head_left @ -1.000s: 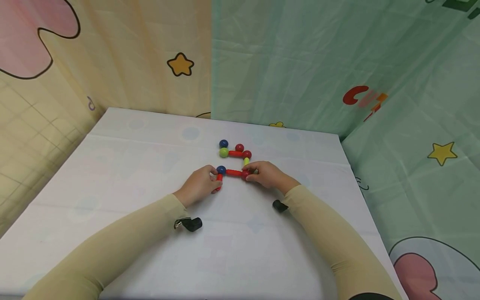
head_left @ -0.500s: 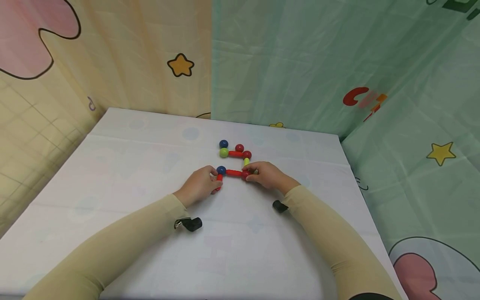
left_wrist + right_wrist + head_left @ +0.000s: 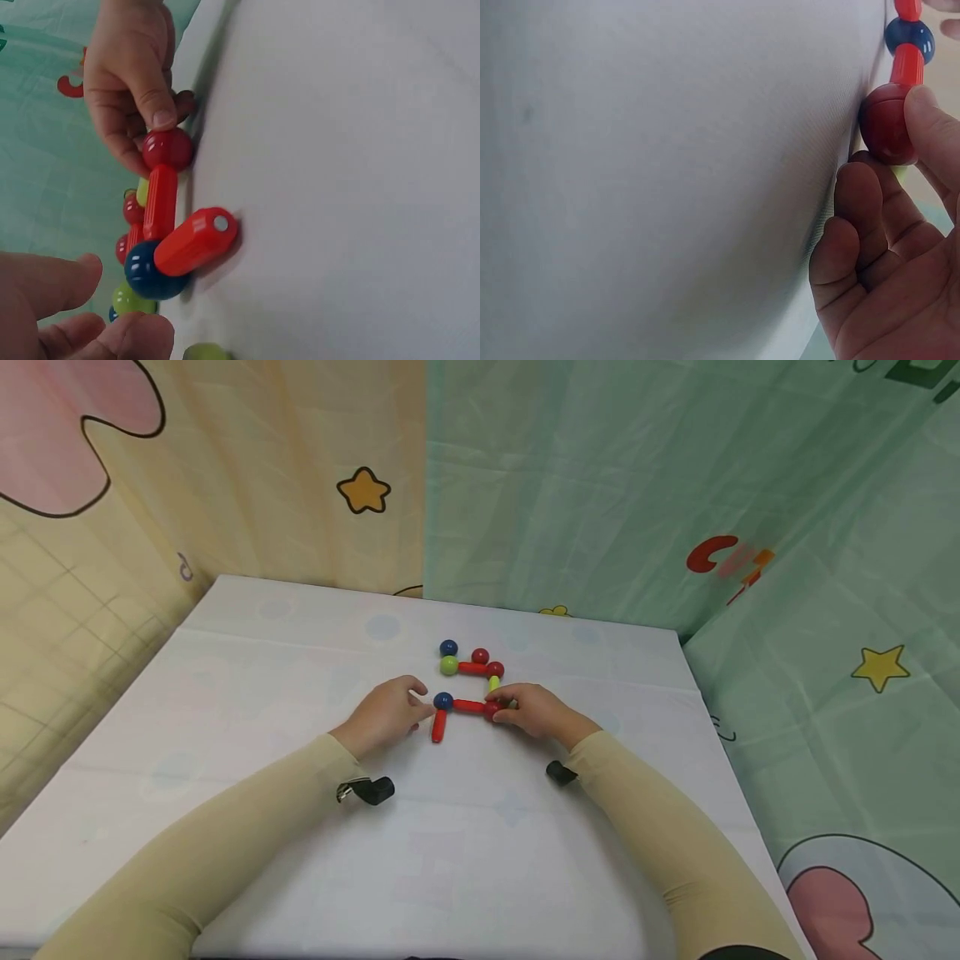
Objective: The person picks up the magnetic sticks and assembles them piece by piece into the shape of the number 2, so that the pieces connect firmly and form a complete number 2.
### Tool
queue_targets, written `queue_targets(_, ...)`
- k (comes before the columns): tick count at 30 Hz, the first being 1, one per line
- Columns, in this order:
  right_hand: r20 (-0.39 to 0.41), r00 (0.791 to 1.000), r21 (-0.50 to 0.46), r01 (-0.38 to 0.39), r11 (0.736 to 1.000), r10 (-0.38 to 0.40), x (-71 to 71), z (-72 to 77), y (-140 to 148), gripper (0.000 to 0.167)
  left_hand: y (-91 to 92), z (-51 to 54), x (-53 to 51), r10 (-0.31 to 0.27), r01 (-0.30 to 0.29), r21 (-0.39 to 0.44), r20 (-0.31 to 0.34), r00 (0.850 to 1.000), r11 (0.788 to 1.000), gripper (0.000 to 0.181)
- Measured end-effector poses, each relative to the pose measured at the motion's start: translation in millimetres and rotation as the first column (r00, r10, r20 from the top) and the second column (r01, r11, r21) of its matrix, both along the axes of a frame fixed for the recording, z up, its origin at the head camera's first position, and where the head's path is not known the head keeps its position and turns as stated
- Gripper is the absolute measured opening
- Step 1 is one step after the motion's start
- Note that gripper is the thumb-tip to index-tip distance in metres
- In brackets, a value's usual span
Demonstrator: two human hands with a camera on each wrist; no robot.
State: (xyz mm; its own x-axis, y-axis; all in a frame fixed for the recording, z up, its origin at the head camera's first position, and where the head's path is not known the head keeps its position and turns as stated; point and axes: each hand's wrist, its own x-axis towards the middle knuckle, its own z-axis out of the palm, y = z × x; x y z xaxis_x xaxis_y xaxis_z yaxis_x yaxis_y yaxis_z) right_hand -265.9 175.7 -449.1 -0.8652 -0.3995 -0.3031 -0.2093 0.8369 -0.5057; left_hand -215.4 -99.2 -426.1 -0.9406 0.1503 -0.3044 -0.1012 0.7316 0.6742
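A chain of magnetic balls and rods lies on the white table. My right hand point(image 3: 542, 710) pinches the near red ball point(image 3: 887, 124) between thumb and fingers. From it one red rod point(image 3: 468, 706) runs left to a blue ball point(image 3: 443, 701). Another red rod point(image 3: 196, 241) points from that ball toward me, a metal disc on its free end. My left hand point(image 3: 382, 714) is just left of the blue ball, fingers spread and holding nothing. Behind, a yellow-green rod point(image 3: 493, 683) leads to another red ball point(image 3: 495, 669), a red rod point(image 3: 472, 668) and a green ball point(image 3: 448, 665).
At the back, a second blue ball point(image 3: 448, 647) and a third red ball point(image 3: 480, 656) sit against or close to the chain. A green piece point(image 3: 206, 352) shows at the bottom edge of the left wrist view. Printed curtains point(image 3: 570, 485) stand behind the table point(image 3: 450, 860).
My left hand has let go of the red rod by the blue ball and drawn back a little to the left, its fingers parting. The right hand stays on the red ball.
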Motion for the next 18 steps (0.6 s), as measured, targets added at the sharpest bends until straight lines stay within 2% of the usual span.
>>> queue_targets(6, 0.000, 1.000, 0.004, -0.004, 1.000, 0.004, 0.4, 1.7, 0, 0.043, -19.6, 4.6, -12.3, 0.001, -0.002, -0.014, -0.070, 0.998, 1.000, 0.048)
queue_targets(10, -0.048, 0.998, 0.013, -0.033, 0.999, 0.033, 1.8, 7.1, -1, 0.042, -33.4, 2.1, -21.4, -0.021, 0.021, -0.002, -0.111, 0.994, 1.000, 0.050)
queue_targets(14, -0.123, 0.991, 0.035, -0.049, 0.998, 0.053, 2.8, 14.6, -7, 0.039, -44.5, -0.1, -29.8, -0.037, 0.036, -0.007, -0.116, 0.993, 0.999, 0.053)
queue_targets(18, -0.157, 0.986, 0.063, -0.040, 0.997, 0.050, 2.0, 19.4, -19, 0.038, -53.0, -3.9, -38.2, -0.039, 0.036, -0.026, -0.105, 0.994, 0.999, 0.055)
